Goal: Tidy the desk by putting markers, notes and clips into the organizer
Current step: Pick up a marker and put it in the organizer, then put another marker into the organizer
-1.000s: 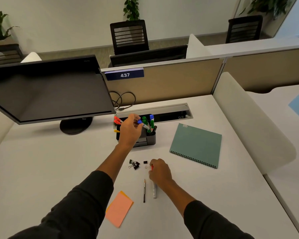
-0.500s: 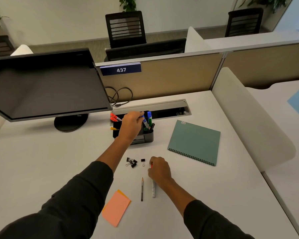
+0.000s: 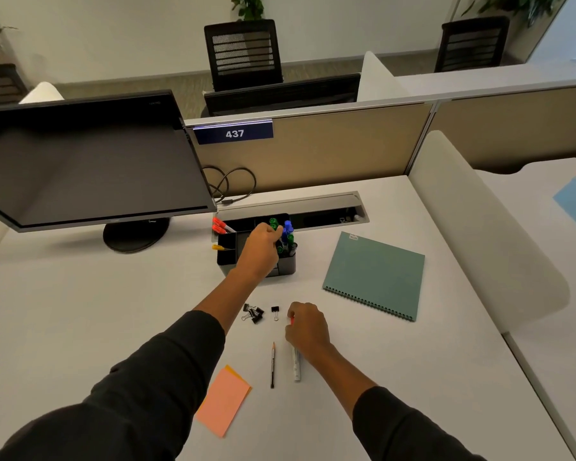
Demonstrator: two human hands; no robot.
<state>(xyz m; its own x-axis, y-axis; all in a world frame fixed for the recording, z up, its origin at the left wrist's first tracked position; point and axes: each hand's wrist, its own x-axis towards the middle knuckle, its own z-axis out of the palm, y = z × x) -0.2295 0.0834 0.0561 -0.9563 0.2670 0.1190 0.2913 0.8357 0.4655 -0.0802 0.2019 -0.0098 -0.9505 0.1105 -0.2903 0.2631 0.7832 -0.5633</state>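
Lying under right fingers (image 3: 293,324), red-capped marker (image 3: 296,362).

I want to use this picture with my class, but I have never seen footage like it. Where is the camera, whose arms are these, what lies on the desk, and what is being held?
There is no machine here. The camera sits on a person's head and looks down and forward, so the two dark-sleeved arms are that person's own.

The left hand reaches over a black organizer at the back of the white desk, with its fingers at a blue-capped marker standing among green ones; whether it grips the marker is unclear. The right hand curls round a white marker with a red cap that lies on the desk.

Not yet put away: black binder clips, a pencil and orange sticky notes. A teal spiral notebook lies to the right, a dark monitor stands to the left.
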